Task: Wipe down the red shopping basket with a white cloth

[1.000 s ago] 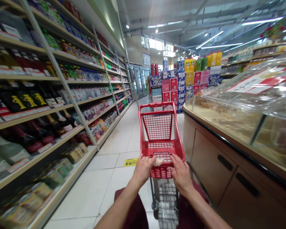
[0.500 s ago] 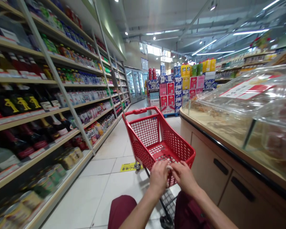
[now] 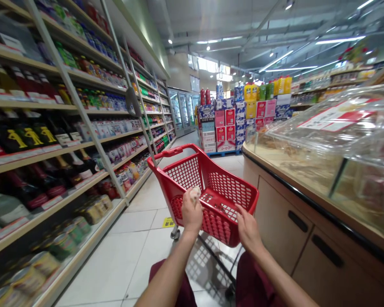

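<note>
A pale, crumpled, soft-looking wad sits in my left hand; its fingers are closed around it, above the near side of the red shopping cart. Whether the wad is tissue, cloth or plastic I cannot tell. My right hand is at the cart's near right corner, fingers stretched forward over the rim and apparently touching it. No object shows in that hand. The cart's basket has a grid of holes, and its handle is at the far left end.
Shelves of bottles and cans line the left side. A wooden counter with clear plastic covers stands close on the right. Stacked drink cartons are ahead. A yellow floor sticker lies left of the cart.
My hands were together over the cart's near edge; they have parted, the left moving up and left with the wad, the right staying right. The cart's handle end has swung left.
</note>
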The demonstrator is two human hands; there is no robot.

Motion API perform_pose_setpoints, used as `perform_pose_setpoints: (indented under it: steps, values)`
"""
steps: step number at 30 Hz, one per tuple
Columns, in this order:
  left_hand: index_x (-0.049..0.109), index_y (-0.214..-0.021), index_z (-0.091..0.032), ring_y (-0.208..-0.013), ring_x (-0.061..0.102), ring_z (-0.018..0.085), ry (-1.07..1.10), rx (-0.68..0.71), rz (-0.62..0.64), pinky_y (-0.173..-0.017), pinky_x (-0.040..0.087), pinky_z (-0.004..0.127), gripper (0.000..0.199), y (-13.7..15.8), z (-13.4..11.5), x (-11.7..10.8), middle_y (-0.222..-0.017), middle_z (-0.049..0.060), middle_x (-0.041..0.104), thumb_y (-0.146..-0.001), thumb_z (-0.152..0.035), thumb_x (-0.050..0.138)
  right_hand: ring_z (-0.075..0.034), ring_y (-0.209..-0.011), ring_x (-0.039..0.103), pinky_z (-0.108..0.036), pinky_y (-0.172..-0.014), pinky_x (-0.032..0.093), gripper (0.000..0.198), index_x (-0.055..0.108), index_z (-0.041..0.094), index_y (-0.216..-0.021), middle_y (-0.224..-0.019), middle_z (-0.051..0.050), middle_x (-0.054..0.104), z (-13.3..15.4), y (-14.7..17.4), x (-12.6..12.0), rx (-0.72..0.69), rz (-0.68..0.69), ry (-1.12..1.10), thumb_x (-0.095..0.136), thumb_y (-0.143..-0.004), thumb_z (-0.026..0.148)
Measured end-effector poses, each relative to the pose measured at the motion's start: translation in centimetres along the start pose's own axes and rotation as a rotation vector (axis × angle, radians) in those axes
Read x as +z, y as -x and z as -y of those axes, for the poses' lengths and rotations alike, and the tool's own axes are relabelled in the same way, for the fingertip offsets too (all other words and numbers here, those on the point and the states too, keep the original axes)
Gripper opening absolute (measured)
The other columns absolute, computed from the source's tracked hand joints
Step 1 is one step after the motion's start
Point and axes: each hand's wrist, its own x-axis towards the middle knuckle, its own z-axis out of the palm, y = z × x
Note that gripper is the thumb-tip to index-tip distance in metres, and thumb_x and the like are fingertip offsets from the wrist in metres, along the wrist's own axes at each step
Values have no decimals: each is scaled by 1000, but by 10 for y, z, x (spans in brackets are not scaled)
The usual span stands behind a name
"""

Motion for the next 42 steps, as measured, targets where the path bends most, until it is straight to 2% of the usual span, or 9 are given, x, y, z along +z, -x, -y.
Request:
perform_pose_setpoints:
  steps: [4,8,14,18,22,28,35,38,42]
  values:
    - [47,-111,-17,-104,50,18,-279,613,394,-93,38,38,31,28,-2,37,-111,10,56,-83,-25,37,-21,-95,55,-40,-85,42,46,48,17,-118,-102,-7,63,-15,3,1,-2,-16,17,25,-84,37]
    - [54,-97,-20,-94,54,15,-463,810,586,-92,36,36,21,43,7,40,-94,4,62,-83,-23,38,-18,-85,57,-36,-81,43,44,44,20,-122,-96,-5,65,-22,8,-6,-131,25,62,26,-85,36]
    - [54,-100,-22,-97,54,15,-563,675,402,-95,31,42,23,-16,37,-34,-103,4,62,-84,-20,36,-17,-81,55,-38,-83,36,42,44,19,-122,-94,-5,65,-26,13,1,-205,30,216,26,-87,33]
    - [54,-103,-18,-98,53,14,-495,819,418,-92,37,34,25,11,30,-9,-102,5,63,-84,-19,37,-20,-93,54,-44,-89,31,45,41,18,-124,-105,-8,61,-24,18,10,-183,34,309,23,-87,37]
    - [53,-106,-21,-107,49,14,-476,972,369,-100,29,36,27,40,26,23,-108,4,61,-84,-21,38,-20,-106,49,-49,-97,22,47,35,20,-128,-116,-8,55,-28,17,0,-182,120,400,22,-87,39]
    - [54,-107,-24,-102,54,16,-608,754,97,-105,11,46,29,7,48,-21,-110,4,62,-85,-19,37,-26,-116,40,-56,-98,17,49,42,16,-124,-121,-10,52,-17,12,-1,-47,183,514,23,-86,40]
    - [53,-109,-25,-109,49,13,-546,978,210,-107,-1,40,28,31,39,13,-113,0,60,-85,-25,38,-23,-108,48,-54,-96,21,40,55,22,-110,-113,-6,58,-6,20,5,-157,202,486,26,-86,37]
    - [54,-107,-25,-103,54,15,-617,793,125,-106,4,45,28,4,49,-8,-108,2,63,-85,-21,37,-22,-106,49,-55,-96,21,41,60,22,-101,-107,-6,61,-14,12,-6,-118,201,504,22,-87,33]
    - [54,-106,-24,-105,52,17,-668,650,206,-101,16,49,31,-19,51,-26,-112,4,60,-83,-13,36,-28,-113,42,-59,-93,20,42,59,18,-103,-115,-10,56,-14,6,2,-95,117,588,26,-86,38]
